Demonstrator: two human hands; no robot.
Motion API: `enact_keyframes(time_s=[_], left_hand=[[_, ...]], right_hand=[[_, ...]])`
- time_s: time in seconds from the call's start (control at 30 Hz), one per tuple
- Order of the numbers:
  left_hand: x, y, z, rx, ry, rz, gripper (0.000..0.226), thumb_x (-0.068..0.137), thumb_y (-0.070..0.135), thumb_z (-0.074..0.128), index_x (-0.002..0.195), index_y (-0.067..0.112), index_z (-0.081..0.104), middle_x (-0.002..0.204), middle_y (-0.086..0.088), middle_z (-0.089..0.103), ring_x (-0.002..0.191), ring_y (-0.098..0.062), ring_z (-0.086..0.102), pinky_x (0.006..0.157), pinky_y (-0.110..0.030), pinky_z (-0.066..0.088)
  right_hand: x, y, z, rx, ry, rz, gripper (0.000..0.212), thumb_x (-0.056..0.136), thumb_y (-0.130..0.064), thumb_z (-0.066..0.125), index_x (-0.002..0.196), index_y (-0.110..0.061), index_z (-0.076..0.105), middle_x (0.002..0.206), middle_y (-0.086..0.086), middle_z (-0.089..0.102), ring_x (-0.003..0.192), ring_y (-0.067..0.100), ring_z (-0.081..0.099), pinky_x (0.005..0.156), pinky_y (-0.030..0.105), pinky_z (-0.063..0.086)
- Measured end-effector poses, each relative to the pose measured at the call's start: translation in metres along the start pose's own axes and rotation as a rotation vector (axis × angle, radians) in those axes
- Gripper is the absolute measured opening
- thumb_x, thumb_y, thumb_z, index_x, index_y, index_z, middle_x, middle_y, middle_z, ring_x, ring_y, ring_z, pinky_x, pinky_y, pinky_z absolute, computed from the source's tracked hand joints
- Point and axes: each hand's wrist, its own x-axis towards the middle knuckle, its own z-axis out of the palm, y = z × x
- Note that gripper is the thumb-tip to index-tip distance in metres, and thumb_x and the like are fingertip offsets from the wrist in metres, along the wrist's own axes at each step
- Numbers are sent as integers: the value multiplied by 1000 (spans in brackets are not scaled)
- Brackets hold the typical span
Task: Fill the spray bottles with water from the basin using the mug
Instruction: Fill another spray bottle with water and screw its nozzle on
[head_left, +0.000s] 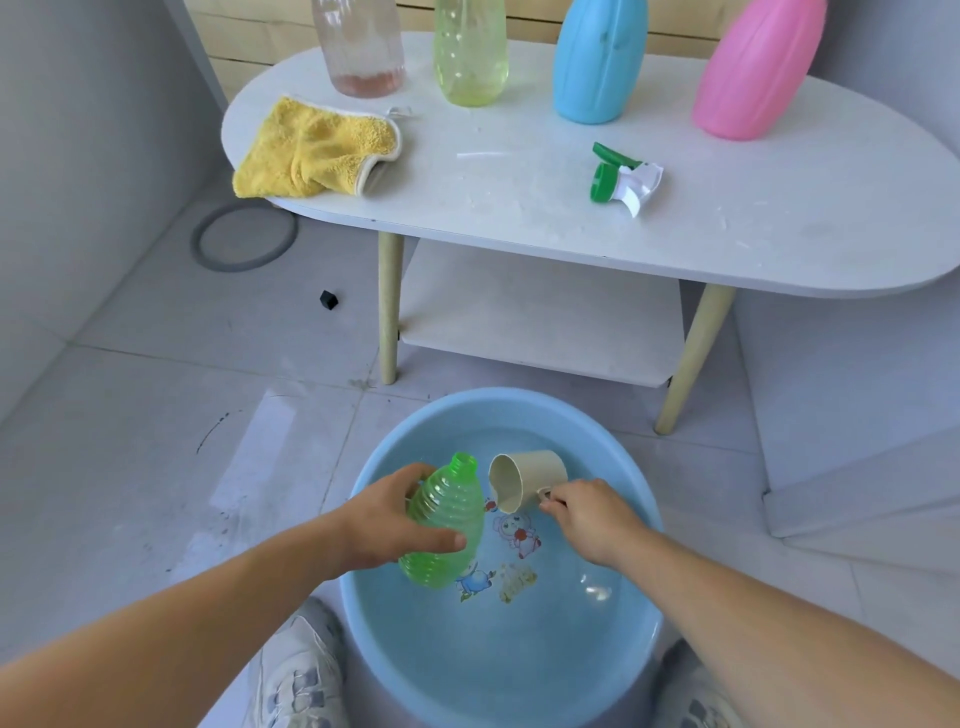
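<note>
Pour step: left hand (387, 519) grips green bottle (445, 525) over basin (374, 613); right hand (589, 517) pinches mug (527, 480) handle, mug at bottle's 2 o'clock. Next: align lip with neck.

Translucent green: ribbed bottle (444, 525). Cream: mug (527, 480). Light blue, cartoon prints inside: basin (519, 402). Yellow, white trim: cloth (311, 148). Green and white: spray head (623, 179). On table: clear bottle (358, 47), yellow-green bottle (470, 52), blue bottle (597, 62), pink bottle (753, 73).
</note>
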Motion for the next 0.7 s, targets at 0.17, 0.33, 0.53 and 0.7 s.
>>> enact_keyframes(time_s=[0.17, 0.33, 0.53, 0.7], left_hand=[[-1, 4, 1, -22, -16, -3, 85, 46, 52, 93, 122, 41, 57, 117, -1, 69, 106, -25, 73, 85, -50, 64], [-1, 4, 2, -39, -18, -4, 88, 45, 51, 93, 124, 43, 56, 119, -1, 69, 105, -23, 73, 84, -48, 65], [-1, 4, 4, -57, -28, -4, 87, 47, 48, 95, 124, 41, 57, 120, -3, 69, 106, -24, 74, 85, -53, 64], [-2, 6, 4, -70, -26, 0, 86, 48, 49, 94, 124, 39, 57, 120, -3, 70, 107, -25, 74, 86, -54, 64]], right_hand=[[1, 0, -1, 7, -12, 6, 45, 102, -35, 48, 60, -24, 39, 77, 3, 53, 72, 24, 46, 53, 32, 29], [3, 1, 0, 21, -21, 12, 46, 102, -35, 50, 59, -23, 38, 68, -3, 47, 69, 22, 45, 50, 27, 28], [4, 4, 3, 15, -40, 12, 45, 102, -34, 50, 60, -24, 40, 68, -3, 48, 70, 23, 47, 50, 24, 28], [4, 1, 3, 21, -55, 21, 44, 102, -34, 49, 60, -23, 41, 69, -2, 48, 71, 23, 46, 51, 25, 28]])
